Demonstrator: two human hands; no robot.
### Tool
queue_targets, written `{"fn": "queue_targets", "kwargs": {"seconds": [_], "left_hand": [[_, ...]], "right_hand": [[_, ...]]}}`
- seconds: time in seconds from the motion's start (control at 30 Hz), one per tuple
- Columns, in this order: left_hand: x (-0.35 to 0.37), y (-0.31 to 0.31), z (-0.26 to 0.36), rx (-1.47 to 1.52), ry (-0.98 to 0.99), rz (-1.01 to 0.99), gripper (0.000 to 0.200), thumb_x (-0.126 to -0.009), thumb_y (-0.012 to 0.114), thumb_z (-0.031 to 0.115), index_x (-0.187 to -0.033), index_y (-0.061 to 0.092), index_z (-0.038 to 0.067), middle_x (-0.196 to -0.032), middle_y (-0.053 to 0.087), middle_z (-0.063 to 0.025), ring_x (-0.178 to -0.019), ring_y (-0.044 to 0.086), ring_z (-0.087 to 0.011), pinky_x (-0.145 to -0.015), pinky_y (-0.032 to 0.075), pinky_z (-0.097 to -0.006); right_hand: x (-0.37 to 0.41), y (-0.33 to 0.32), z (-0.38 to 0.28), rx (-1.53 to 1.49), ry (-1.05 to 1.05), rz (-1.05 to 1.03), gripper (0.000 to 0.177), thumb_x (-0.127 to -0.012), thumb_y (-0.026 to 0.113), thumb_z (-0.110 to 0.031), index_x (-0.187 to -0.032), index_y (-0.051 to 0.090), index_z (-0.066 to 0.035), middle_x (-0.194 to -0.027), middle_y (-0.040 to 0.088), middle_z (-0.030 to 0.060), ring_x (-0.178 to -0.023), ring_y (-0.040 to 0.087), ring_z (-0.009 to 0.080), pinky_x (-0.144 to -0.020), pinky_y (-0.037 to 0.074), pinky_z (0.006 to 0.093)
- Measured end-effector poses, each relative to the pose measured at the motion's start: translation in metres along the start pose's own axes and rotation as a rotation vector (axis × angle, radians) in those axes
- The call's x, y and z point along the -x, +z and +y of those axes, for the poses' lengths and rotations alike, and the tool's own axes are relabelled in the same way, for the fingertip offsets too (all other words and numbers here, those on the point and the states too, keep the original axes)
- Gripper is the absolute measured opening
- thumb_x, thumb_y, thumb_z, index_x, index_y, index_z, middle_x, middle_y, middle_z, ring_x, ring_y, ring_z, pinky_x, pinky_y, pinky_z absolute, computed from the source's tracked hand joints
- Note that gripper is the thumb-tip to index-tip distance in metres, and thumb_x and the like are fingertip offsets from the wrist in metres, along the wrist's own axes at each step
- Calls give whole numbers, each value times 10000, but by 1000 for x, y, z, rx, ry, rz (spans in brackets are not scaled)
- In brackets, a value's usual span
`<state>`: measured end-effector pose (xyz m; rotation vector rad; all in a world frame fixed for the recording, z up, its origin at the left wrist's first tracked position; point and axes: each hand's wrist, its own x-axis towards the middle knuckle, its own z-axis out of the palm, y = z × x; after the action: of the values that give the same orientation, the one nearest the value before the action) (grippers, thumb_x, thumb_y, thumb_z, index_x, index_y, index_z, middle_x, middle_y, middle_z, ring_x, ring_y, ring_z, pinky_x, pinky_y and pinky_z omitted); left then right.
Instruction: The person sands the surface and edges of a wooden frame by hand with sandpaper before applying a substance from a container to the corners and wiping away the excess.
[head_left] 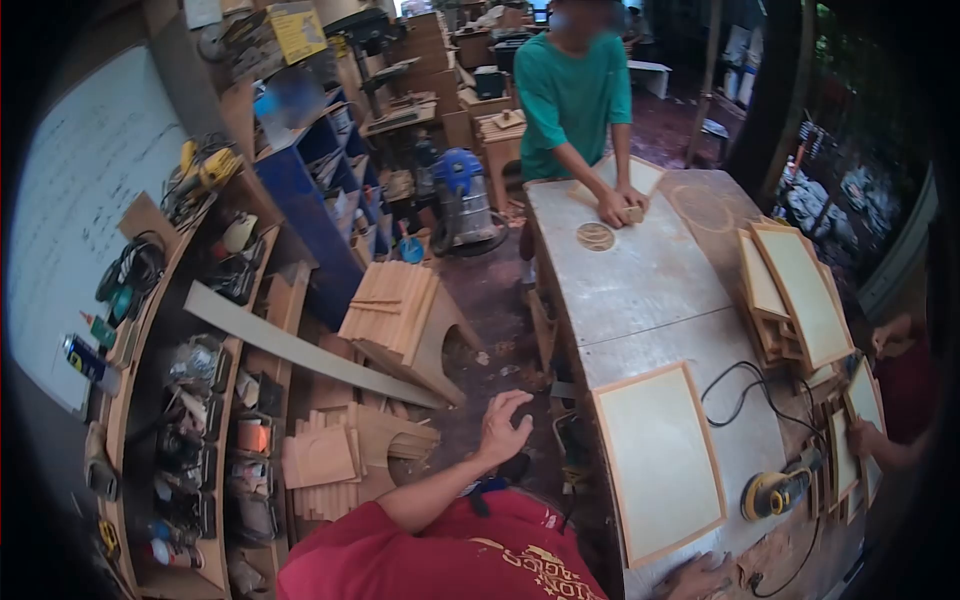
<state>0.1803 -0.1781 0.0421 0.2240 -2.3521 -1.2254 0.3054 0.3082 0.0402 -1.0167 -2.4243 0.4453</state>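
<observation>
My left hand point(505, 428) is raised over the floor beside the workbench, its fingers loosely curled with the thumb apart and nothing held. At the bottom edge, what looks like my right hand point(697, 577) is low at the near side of the bench, dark and blurred; its fingers cannot be made out. Nearest to it lies a flat panel with a light wooden frame point(660, 465). A yellow and black sander point(775, 493) rests to the right of that panel, its black cord point(735, 395) looping over the bench.
Across the workbench point(640, 290), a person in a green shirt point(572, 100) presses a small wooden block point(632, 214) on a panel. Framed panels point(800, 290) are stacked at right, near another person's hand point(868, 440). Wooden stools point(400, 315), shelves point(215, 440) and a vacuum point(463, 195) stand left.
</observation>
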Motion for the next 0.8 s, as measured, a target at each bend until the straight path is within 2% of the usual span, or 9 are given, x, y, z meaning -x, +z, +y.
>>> {"fn": "queue_targets", "kwargs": {"seconds": [0.2, 0.3, 0.33, 0.43, 0.5, 0.63, 0.7, 0.73, 0.8], "left_hand": [[-1, -52, -60, -44, -276, 206, 533, -841, 757, 94, -1356, 631, 45, -1294, 631, -181, -1212, 629, -352, -1061, 501, -428], [-18, -66, -85, -26, -372, 278, 600, -835, 768, 99, -1401, 580, 24, -1283, 630, -190, -1225, 627, -336, -1064, 502, -428], [-23, -69, -92, 0, -378, 302, 618, -835, 771, 101, -1412, 565, 22, -1278, 630, -191, -1225, 626, -333, -1064, 501, -430], [-55, -80, -118, 85, -380, 344, 660, -833, 778, 102, -1439, 530, 18, -1270, 629, -194, -1226, 622, -326, -1063, 499, -433], [-68, -89, -142, 129, -398, 336, 676, -831, 781, 97, -1449, 518, 20, -1275, 628, -194, -1226, 618, -321, -1060, 500, -432], [-98, -114, -172, 109, -327, 310, 648, -877, 774, 101, -1464, 509, 26, -1300, 643, -195, -1186, 647, -298, -1030, 524, -411], [-110, -122, -178, 241, -395, 258, 615, -902, 780, 124, -1454, 526, 28, -1277, 668, -179, -1172, 661, -271, -1011, 539, -398], [-118, -129, -182, 300, -425, 251, 599, -915, 783, 136, -1449, 535, 29, -1265, 680, -172, -1164, 668, -257, -1001, 546, -391], [-135, -140, -176, 386, -480, 142, 501, -969, 762, 183, -1414, 581, 40, -1220, 717, -139, -1103, 697, -217, -982, 558, -367]], "right_hand": [[-20, 32, -35, -146, -327, 361, 479, -971, 738, -331, -1231, 660, 64, -1111, 708, 246, -1030, 685, 418, -912, 584, 488], [-9, 36, -103, -155, -392, 422, 442, -986, 732, -323, -1183, 671, 67, -1104, 694, 239, -1039, 669, 411, -926, 579, 473], [5, 21, -161, -366, -432, 386, 400, -982, 758, -279, -1177, 669, 59, -1096, 678, 236, -1042, 657, 403, -959, 563, 493], [23, 52, -223, -366, -563, 208, 406, -981, 767, -273, -1202, 665, 52, -1195, 673, 248, -1054, 659, 395, -968, 560, 516], [42, 92, -272, -693, -458, 36, 203, -935, 639, -35, -1119, 669, 45, -1166, 636, 185, -1128, 600, 274, -1010, 473, 387], [95, 96, -397, -752, -563, -550, 150, -1021, 648, -81, -1099, 666, 46, -1053, 658, 107, -984, 604, 198, -898, 499, 345], [119, 113, -435, -849, -536, -768, 143, -1017, 657, -76, -1104, 675, 36, -966, 669, 63, -902, 597, 138, -822, 503, 300], [130, 128, -448, -954, -422, -944, 125, -1002, 679, -70, -1087, 689, 21, -925, 669, 46, -866, 580, 90, -767, 486, 256], [143, 146, -473, -971, -418, -1216, 105, -986, 717, -81, -1043, 714, 6, -869, 703, 76, -766, 626, 105, -700, 515, 265]]}}
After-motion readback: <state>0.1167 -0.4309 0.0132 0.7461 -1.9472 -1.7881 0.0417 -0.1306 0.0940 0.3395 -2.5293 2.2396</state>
